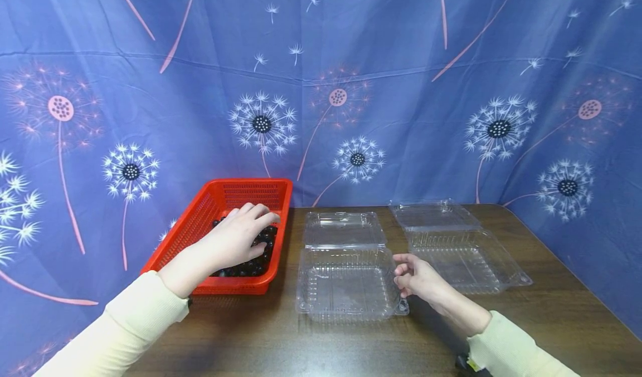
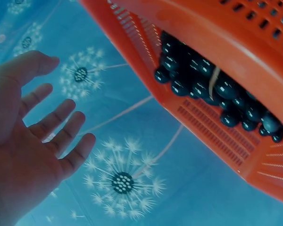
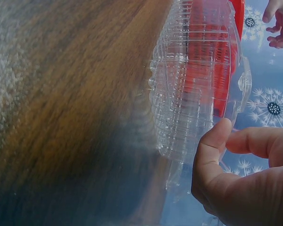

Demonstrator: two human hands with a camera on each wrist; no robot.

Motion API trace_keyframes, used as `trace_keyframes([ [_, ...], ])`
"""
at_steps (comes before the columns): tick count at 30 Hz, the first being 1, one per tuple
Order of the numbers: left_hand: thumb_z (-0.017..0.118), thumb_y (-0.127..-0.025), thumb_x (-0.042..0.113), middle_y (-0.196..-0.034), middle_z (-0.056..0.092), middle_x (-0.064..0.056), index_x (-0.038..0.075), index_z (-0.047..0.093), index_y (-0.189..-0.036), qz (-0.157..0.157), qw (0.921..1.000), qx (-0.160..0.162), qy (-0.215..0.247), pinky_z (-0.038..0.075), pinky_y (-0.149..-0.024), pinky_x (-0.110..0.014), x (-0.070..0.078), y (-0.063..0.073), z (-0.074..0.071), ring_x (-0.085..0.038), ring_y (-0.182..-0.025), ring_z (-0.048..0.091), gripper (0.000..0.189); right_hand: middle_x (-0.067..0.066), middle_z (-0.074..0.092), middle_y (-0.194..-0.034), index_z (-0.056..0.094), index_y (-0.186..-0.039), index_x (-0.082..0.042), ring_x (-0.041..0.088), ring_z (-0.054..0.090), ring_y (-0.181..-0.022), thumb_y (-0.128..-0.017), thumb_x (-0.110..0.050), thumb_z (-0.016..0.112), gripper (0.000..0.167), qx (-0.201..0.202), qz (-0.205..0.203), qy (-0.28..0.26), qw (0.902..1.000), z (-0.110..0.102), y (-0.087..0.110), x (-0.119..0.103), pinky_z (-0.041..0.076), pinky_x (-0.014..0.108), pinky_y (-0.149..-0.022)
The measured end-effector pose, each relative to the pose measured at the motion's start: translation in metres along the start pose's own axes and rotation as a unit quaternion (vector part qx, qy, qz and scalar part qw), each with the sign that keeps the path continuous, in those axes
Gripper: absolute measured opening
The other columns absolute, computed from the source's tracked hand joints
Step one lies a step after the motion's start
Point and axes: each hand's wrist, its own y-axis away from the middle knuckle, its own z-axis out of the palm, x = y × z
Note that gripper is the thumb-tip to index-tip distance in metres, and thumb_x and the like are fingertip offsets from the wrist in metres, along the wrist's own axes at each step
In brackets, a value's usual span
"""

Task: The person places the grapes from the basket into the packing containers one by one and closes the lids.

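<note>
A red plastic basket [image 1: 173, 250] holds a bunch of dark grapes [image 1: 258, 259], with a stem showing among them in the left wrist view. Above the basket hovers my left hand [image 1: 238, 235], its fingers spread and loosely bent. Nothing lies in that palm in the left wrist view, where the hand [image 2: 35, 127] appears apart from the grapes [image 2: 198, 84]. My right hand [image 1: 421, 279] pinches the right rim of a clear plastic clamshell box [image 1: 346, 288] between thumb and forefinger. The box's lid [image 1: 343, 229] is folded back, and no fruit is inside.
A second clear clamshell box [image 1: 461, 263] stands with its lid raised to the right, behind my right hand. Both boxes and the basket rest on a brown wooden table [image 1: 321, 346]. A blue dandelion-print cloth [image 1: 401, 115] hangs behind.
</note>
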Motion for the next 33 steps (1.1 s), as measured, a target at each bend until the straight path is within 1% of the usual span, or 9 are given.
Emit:
trace_keyframes([
  [7, 0.076, -0.071, 0.019, -0.112, 0.055, -0.003, 0.018, 0.055, -0.122, -0.014, 0.9995, -0.027, -0.001, 0.043, -0.076, -0.040, -0.018, 0.000, 0.004, -0.024, -0.100, 0.051, 0.056, 0.010, 0.046, -0.092, 0.028, -0.135, 0.013, 0.016, 0.050, -0.071, -0.079, 0.009, 0.053, 0.062, 0.000, 0.000, 0.000, 1.0000, 0.001, 0.002, 0.001, 0.050, 0.027, -0.057],
  [13, 0.076, -0.071, 0.020, -0.113, 0.055, -0.004, 0.016, 0.056, -0.122, -0.019, 0.9990, -0.039, 0.007, 0.043, -0.076, -0.043, -0.034, -0.001, 0.010, -0.026, -0.098, 0.051, 0.055, 0.011, 0.046, -0.092, 0.028, -0.135, 0.013, 0.016, 0.050, -0.071, -0.078, 0.010, 0.053, 0.062, 0.005, 0.000, 0.001, 1.0000, 0.002, 0.002, 0.001, 0.049, 0.026, -0.056],
  [17, 0.077, -0.071, 0.022, -0.114, 0.055, -0.005, 0.016, 0.056, -0.122, -0.021, 0.9982, -0.056, 0.007, 0.043, -0.075, -0.043, -0.046, -0.002, 0.015, -0.025, -0.098, 0.051, 0.056, 0.012, 0.046, -0.092, 0.028, -0.135, 0.014, 0.016, 0.050, -0.070, -0.078, 0.010, 0.053, 0.062, 0.005, -0.002, 0.001, 1.0000, 0.001, 0.002, 0.000, 0.049, 0.026, -0.056],
  [26, 0.079, -0.071, 0.024, -0.116, 0.055, -0.005, 0.019, 0.056, -0.121, -0.041, 0.9924, -0.114, 0.021, 0.043, -0.082, -0.048, -0.062, -0.006, 0.023, -0.028, -0.102, 0.050, 0.056, 0.010, 0.046, -0.092, 0.028, -0.135, 0.013, 0.016, 0.050, -0.070, -0.078, 0.009, 0.053, 0.062, 0.003, -0.008, 0.004, 1.0000, 0.000, 0.001, 0.000, 0.050, 0.027, -0.057],
  [28, 0.079, -0.071, 0.025, -0.117, 0.054, -0.006, 0.018, 0.056, -0.122, -0.047, 0.9900, -0.130, 0.027, 0.043, -0.083, -0.050, -0.065, -0.007, 0.025, -0.028, -0.103, 0.049, 0.057, 0.010, 0.046, -0.092, 0.028, -0.135, 0.013, 0.016, 0.050, -0.070, -0.078, 0.009, 0.053, 0.062, 0.001, -0.008, 0.002, 1.0000, 0.000, 0.001, 0.000, 0.049, 0.027, -0.057],
  [33, 0.080, -0.070, 0.028, -0.119, 0.053, -0.007, 0.016, 0.055, -0.124, -0.068, 0.9804, -0.179, 0.048, 0.041, -0.088, -0.052, -0.071, -0.008, 0.032, -0.029, -0.105, 0.048, 0.061, 0.010, 0.046, -0.092, 0.027, -0.135, 0.013, 0.016, 0.050, -0.071, -0.078, 0.009, 0.053, 0.063, -0.001, -0.009, 0.001, 1.0000, 0.000, 0.000, 0.001, 0.049, 0.027, -0.057],
])
